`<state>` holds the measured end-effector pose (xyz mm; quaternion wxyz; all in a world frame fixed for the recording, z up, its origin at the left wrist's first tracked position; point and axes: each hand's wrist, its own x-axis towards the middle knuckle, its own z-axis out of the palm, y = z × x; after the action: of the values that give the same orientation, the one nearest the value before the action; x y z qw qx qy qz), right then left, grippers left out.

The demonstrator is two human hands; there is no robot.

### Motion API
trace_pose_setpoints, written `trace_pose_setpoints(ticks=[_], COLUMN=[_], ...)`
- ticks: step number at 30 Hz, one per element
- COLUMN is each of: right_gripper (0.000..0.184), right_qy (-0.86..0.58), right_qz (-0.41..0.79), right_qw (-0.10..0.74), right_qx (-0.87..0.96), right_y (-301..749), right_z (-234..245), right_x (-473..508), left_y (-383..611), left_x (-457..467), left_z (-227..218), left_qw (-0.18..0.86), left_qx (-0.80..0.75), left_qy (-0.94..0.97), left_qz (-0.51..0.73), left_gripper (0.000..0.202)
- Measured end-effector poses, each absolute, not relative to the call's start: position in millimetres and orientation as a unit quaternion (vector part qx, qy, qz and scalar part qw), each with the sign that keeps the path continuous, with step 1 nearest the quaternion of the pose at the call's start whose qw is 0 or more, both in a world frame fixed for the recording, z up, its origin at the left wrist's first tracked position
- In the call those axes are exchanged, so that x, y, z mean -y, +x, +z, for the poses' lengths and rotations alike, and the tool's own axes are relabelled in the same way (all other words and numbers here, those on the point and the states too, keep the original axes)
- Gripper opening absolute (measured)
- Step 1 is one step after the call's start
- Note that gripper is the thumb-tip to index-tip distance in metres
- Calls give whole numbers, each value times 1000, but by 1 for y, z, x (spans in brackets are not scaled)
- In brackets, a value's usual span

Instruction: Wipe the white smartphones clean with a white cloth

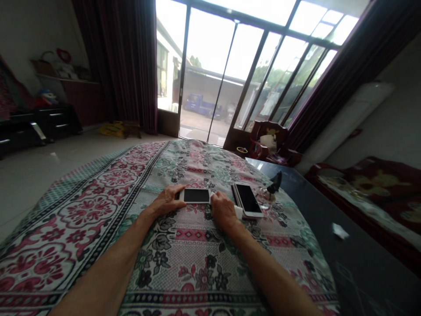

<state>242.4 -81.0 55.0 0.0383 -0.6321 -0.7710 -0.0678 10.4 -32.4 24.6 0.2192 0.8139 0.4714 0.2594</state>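
Note:
A white smartphone (196, 195) with a dark screen lies sideways on, or just above, the patterned tablecloth (197, 259). My left hand (169, 198) grips its left end, thumb on the near edge and fingers on the far edge. At the phone's right end is my right hand (225, 210), its fingers curled round a white tissue (238, 212) that shows beside the palm and near the fingertips. To the right of that hand lies a stack of phones, the top one a white phone (249, 199). Behind the stack stands a clear spray bottle (268, 195) with a black top.
A dark table (315, 210) adjoins on the right, with a crumpled white scrap (340, 231) on it. Carved wooden seats (378, 193) stand beyond. Ahead are glass doors (210, 79) between dark curtains (121, 61). Black drawers (59, 120) stand at the far left.

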Motion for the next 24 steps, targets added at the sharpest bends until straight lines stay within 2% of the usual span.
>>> trace_pose_setpoints(ticks=[6,14,24], right_gripper=[24,31,26], right_qy=[-613,-638,-625], right_qz=[-72,-79,-94], right_qw=[39,75,49], right_qx=[786,763,773], right_y=[249,243,239], right_z=[59,56,53], right_x=[88,41,63], left_y=[11,9,9], left_x=[32,30,30], left_z=[24,21,20], left_qw=[209,211,208], left_qx=[-465,-457,-451], left_qy=[817,822,824], left_qz=[268,267,274], left_gripper=[58,57,58])
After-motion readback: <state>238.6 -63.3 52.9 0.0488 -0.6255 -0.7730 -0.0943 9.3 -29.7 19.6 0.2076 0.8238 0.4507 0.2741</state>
